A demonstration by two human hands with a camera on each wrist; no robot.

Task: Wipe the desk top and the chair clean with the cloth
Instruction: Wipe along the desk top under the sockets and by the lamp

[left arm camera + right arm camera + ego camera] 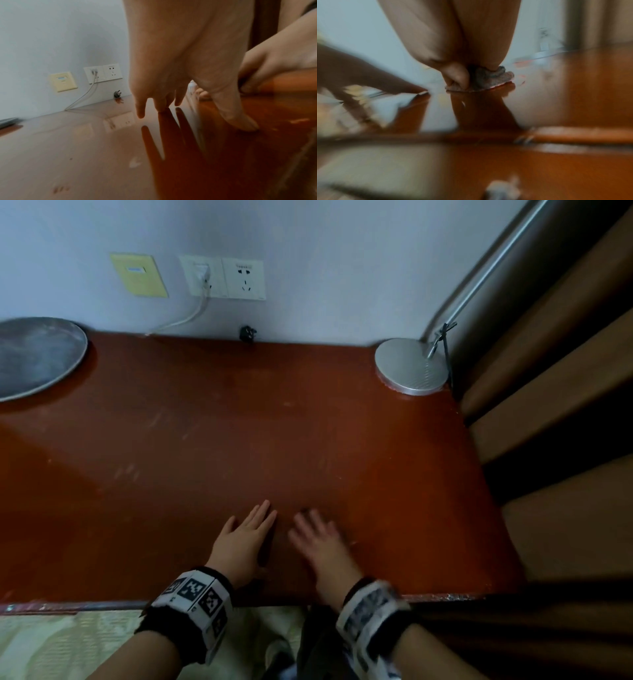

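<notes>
Cloth (489, 79), grey, bunched under the right hand (322, 546) near the front edge of the red-brown counter (239, 422); its fingers (458, 75) curl round the cloth, view blurred. Left hand (245, 537) just beside it, flat on the counter, fingers (140, 106) straight and released. No legible writing.

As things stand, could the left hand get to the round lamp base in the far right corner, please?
Probably not directly: the right hand, holding the cloth, lies between the left hand and the lamp base; otherwise the desk top looks bare.
</notes>
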